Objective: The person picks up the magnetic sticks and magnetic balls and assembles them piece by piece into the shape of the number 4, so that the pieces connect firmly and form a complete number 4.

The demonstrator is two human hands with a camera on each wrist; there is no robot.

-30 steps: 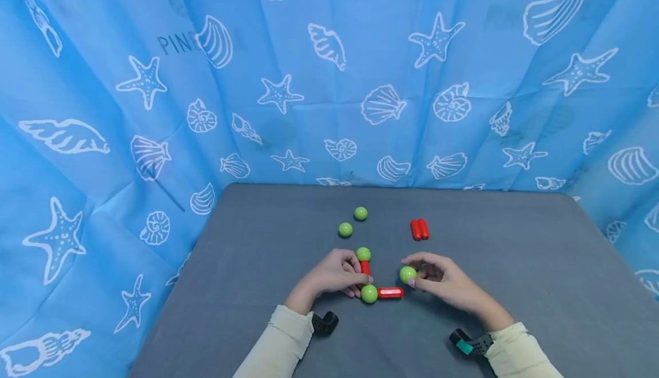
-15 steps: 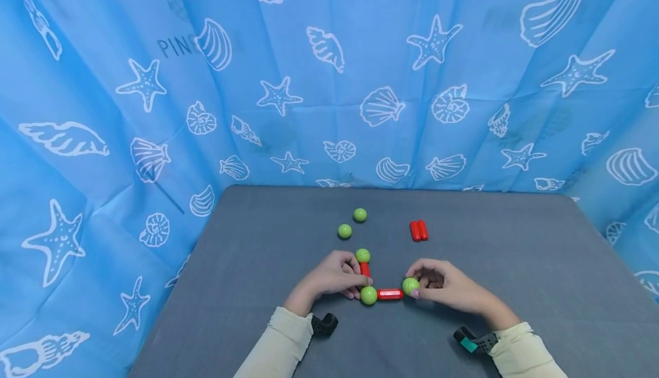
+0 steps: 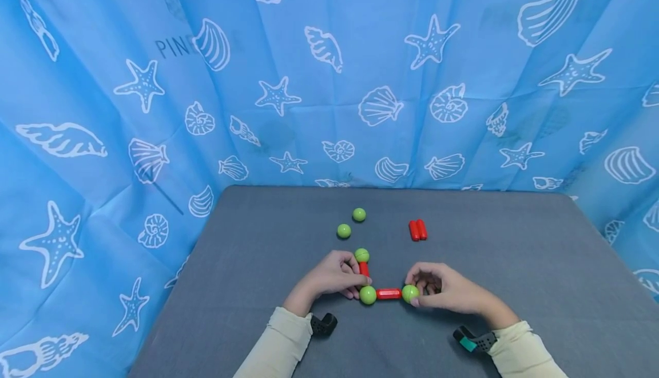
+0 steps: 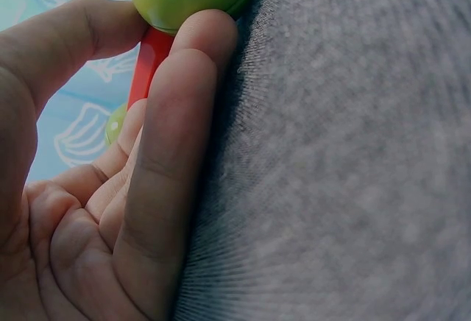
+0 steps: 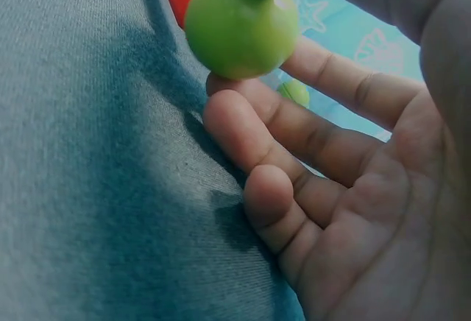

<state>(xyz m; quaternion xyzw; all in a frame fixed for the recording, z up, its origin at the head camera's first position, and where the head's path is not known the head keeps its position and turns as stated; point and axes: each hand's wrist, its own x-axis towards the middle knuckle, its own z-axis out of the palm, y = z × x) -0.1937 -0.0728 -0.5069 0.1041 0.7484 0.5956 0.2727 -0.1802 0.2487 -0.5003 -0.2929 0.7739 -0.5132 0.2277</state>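
My left hand (image 3: 333, 275) grips an upright-running red rod (image 3: 364, 270), its thumb across the rod in the head view. A green ball (image 3: 362, 255) caps that rod's far end, and a corner ball (image 3: 368, 295) sits at the near end, large in the left wrist view. From the corner a second red rod (image 3: 388, 293) runs right. At its right end my right hand (image 3: 447, 287) pinches another green ball (image 5: 241, 26) between thumb and fingers. This ball touches the rod, so the pieces form an L.
Two loose green balls, one nearer (image 3: 344, 231) and one farther (image 3: 358, 214), lie beyond the left hand. A pair of red rods (image 3: 418, 230) lies side by side at the back. Behind the grey table (image 3: 515, 241) hangs a blue shell-patterned curtain (image 3: 309, 80).
My right hand has brought its green ball nearer to me, down to the right end of the second red rod, where they now touch. The left hand keeps its place.
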